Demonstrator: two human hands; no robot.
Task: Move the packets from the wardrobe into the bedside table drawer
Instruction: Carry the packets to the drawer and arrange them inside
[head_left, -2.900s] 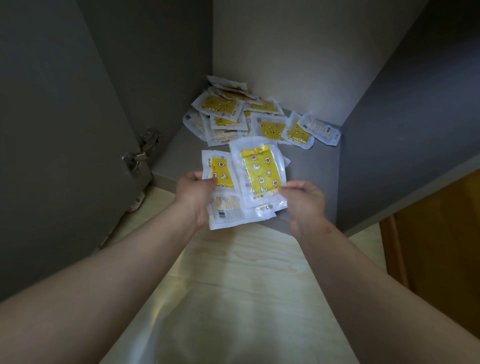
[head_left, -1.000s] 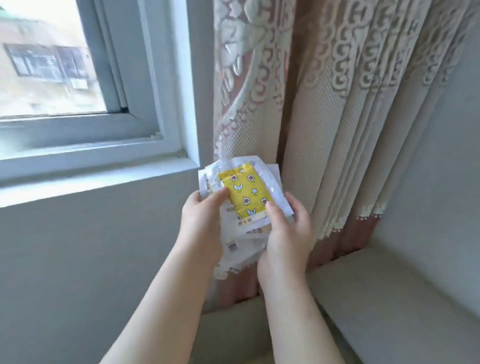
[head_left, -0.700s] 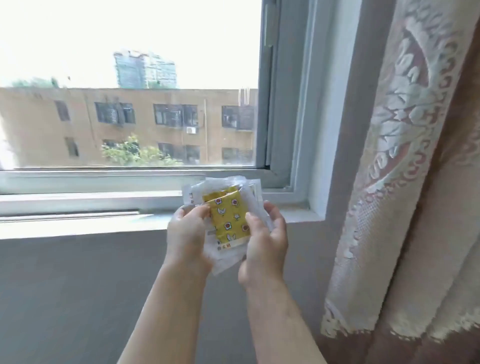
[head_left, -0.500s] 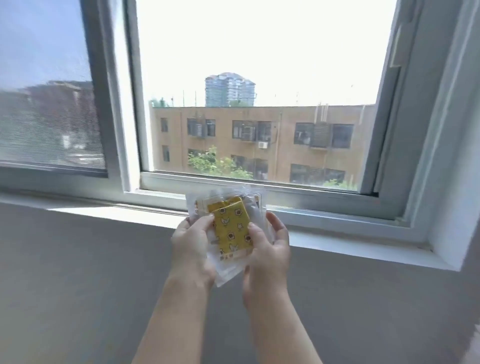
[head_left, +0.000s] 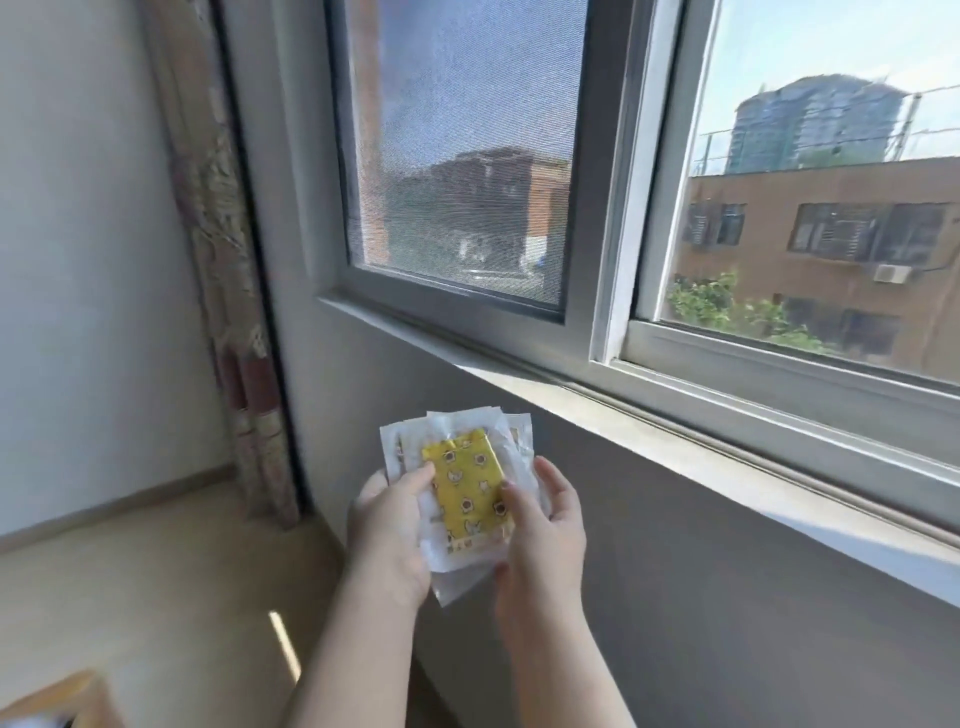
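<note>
A small stack of clear packets (head_left: 467, 488), the top one with a yellow patterned insert, is held up in front of me at chest height. My left hand (head_left: 387, 530) grips the stack's left edge with the thumb on top. My right hand (head_left: 543, 525) holds the right edge, thumb pressed on the yellow insert. The wardrobe and the bedside table drawer are out of view.
A grey wall and window sill (head_left: 649, 395) run along the right, with a window (head_left: 779, 208) above. A patterned curtain (head_left: 228, 291) hangs in the left corner. Light floor (head_left: 130, 597) lies to the left. A wooden corner (head_left: 57, 701) shows at the bottom left.
I took the stack out of the wardrobe and turned left past the curtain and along the window. Both hands keep hold of the packets.
</note>
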